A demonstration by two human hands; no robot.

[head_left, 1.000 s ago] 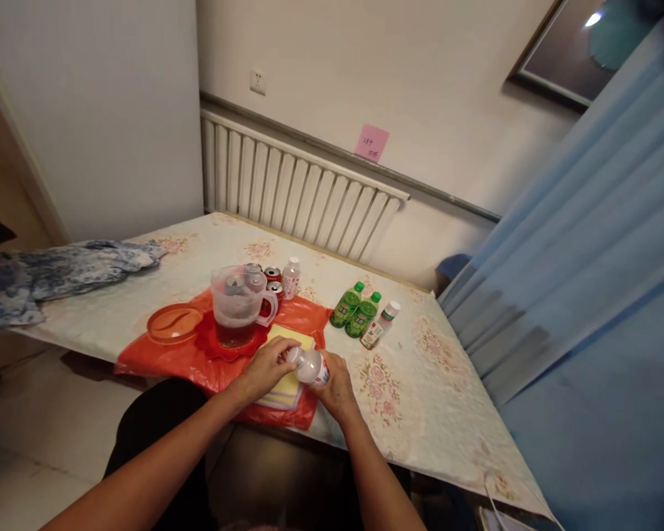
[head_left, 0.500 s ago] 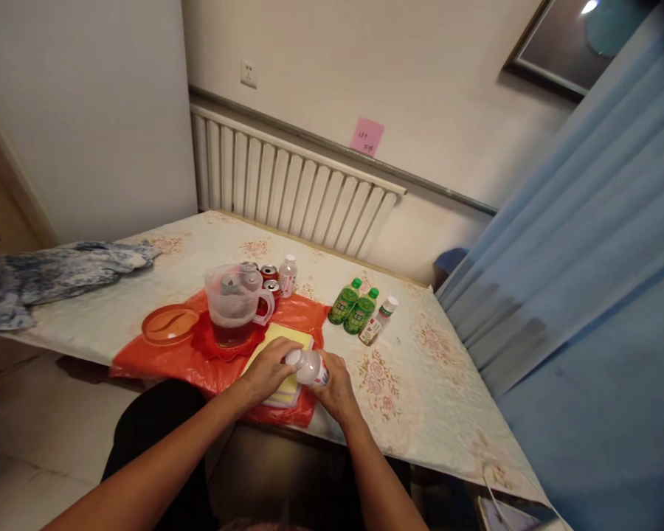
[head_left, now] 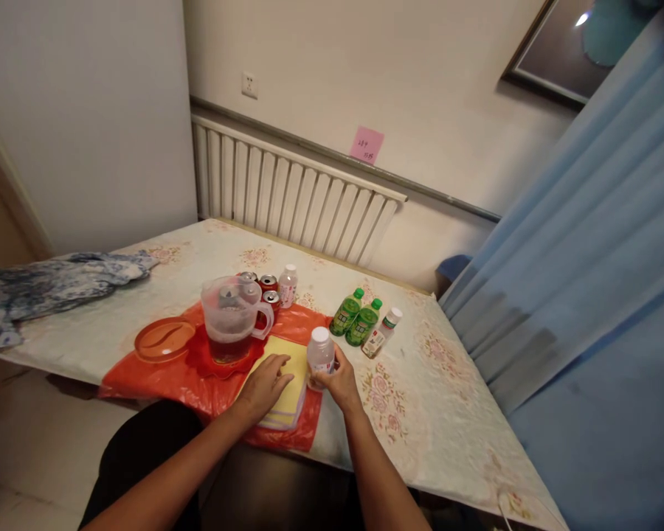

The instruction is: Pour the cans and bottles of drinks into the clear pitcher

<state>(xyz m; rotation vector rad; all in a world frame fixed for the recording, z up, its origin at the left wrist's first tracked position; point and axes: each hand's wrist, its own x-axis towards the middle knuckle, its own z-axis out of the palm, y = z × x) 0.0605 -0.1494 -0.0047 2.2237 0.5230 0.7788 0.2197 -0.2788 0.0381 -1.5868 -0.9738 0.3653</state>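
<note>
My right hand (head_left: pixel 340 383) grips a small clear bottle with a white cap (head_left: pixel 320 357) and holds it upright at the right edge of a yellow cloth (head_left: pixel 288 369). My left hand (head_left: pixel 265 383) lies flat on that yellow cloth with its fingers stretched out, holding nothing. The cloth rests on a red plastic sheet (head_left: pixel 160 372) near the table's front edge. A clear plastic pitcher (head_left: pixel 231 318) with dark liquid at its bottom stands just beyond my left hand.
An orange lid (head_left: pixel 164 339) lies left of the pitcher. Red cans (head_left: pixel 268 285) and a small white-capped bottle (head_left: pixel 288 286) stand behind it. Two green bottles (head_left: pixel 356 318) and a tilted small bottle (head_left: pixel 384 332) sit to the right. Blue-patterned fabric (head_left: pixel 44 284) lies far left; a blue curtain (head_left: pixel 586 243) hangs right.
The bottle was lying sideways between both hands, my left at its cap. Now my right hand holds it upright, and my left hand has let go and rests flat on the yellow cloth.
</note>
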